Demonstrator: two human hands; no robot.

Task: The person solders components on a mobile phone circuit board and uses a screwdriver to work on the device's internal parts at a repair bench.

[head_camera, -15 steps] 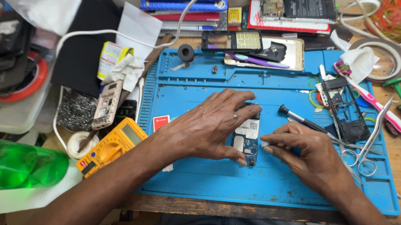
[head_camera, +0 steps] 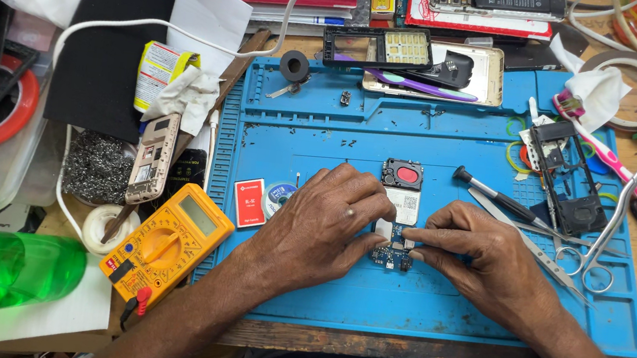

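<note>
Left hand (head_camera: 321,223) and right hand (head_camera: 478,253) pinch the phone board (head_camera: 398,220) from both sides, mid blue mat (head_camera: 431,312). Board's long axis runs toward the mat's far edge. Fingertips pressed together on it.

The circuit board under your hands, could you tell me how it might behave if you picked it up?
The circuit board looks thin and flat, so probably stiff and light. Its exposed small parts suggest it is fragile. Lying flat on the blue mat, it seems unlikely to roll.

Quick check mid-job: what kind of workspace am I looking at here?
Most likely a phone or small-electronics repair bench: a blue repair mat, a yellow multimeter, and a bare circuit board under both hands.
</note>
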